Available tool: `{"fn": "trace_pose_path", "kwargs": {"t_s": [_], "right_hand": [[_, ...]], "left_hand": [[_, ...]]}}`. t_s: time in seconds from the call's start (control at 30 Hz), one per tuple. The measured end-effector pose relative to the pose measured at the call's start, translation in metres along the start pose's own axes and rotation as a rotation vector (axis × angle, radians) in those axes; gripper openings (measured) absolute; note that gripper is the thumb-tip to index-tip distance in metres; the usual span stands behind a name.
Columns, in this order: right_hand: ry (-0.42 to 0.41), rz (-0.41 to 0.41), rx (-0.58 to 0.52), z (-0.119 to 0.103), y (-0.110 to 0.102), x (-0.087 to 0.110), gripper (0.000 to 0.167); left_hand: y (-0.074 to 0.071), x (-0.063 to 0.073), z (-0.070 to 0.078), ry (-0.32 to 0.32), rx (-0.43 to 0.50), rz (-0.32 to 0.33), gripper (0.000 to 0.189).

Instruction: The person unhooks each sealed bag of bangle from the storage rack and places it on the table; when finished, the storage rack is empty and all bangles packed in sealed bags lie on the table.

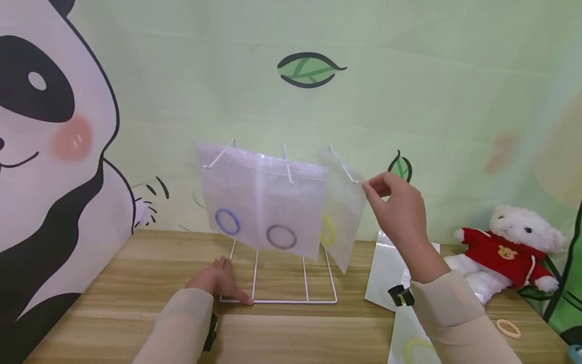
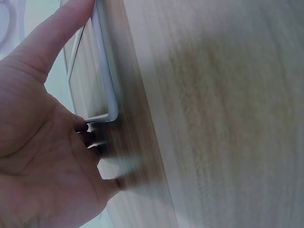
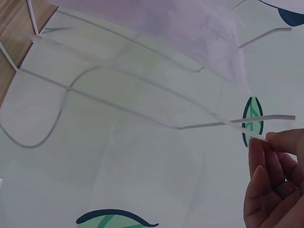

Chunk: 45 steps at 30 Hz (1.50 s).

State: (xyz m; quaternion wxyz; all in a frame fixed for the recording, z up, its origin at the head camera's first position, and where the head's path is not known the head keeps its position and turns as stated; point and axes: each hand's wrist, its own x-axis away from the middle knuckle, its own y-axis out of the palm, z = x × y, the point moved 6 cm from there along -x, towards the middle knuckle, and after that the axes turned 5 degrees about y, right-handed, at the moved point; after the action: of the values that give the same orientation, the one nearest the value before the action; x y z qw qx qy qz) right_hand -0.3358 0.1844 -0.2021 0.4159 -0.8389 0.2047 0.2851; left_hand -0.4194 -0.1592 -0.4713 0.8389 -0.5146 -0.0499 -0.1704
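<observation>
A white wire rack (image 1: 295, 302) stands on the wooden table, with three prongs along its top. Two pale translucent bags hang across its left and middle prongs: the left bag (image 1: 229, 187) shows a blue ring, the middle bag (image 1: 293, 202) a mauve ring. At the right prong is a third translucent bag (image 1: 347, 212), turned edge-on, with a yellow ring. My right hand (image 1: 395, 207) pinches this bag's upper corner between thumb and fingertips, beside the prong's tip. My left hand (image 1: 220, 280) rests spread at the rack's front left base corner, its straight thumb (image 2: 59, 28) touching the bar.
More flat bags (image 1: 384, 275) lie on the table at right, partly under my right forearm; one shows a yellow ring. A peach ring (image 1: 507, 328) lies near the right edge. A white plush bear (image 1: 509, 247) in a red sweater sits against the printed backdrop.
</observation>
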Motion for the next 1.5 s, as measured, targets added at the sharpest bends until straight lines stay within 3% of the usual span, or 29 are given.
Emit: {"fn": "trace_pose_path", "kwargs": {"t_s": [0.4, 0.6, 1.07, 1.5], "right_hand": [[0.008, 0.000, -0.038, -0.003, -0.023, 0.023, 0.021], [0.062, -0.039, -0.080, -0.001, -0.030, 0.032, 0.020], [0.128, -0.007, -0.122, 0.000, -0.052, 0.041, 0.029], [0.129, 0.005, -0.096, 0.003, -0.061, 0.052, 0.028]], "left_hand": [[-0.002, 0.004, 0.003, -0.016, 0.021, -0.008, 0.160], [-0.002, 0.005, 0.003, -0.002, 0.008, 0.004, 0.155], [0.000, -0.002, 0.000, 0.007, 0.002, -0.002, 0.158], [0.000, 0.000, 0.000, 0.014, 0.004, -0.006, 0.157]]}}
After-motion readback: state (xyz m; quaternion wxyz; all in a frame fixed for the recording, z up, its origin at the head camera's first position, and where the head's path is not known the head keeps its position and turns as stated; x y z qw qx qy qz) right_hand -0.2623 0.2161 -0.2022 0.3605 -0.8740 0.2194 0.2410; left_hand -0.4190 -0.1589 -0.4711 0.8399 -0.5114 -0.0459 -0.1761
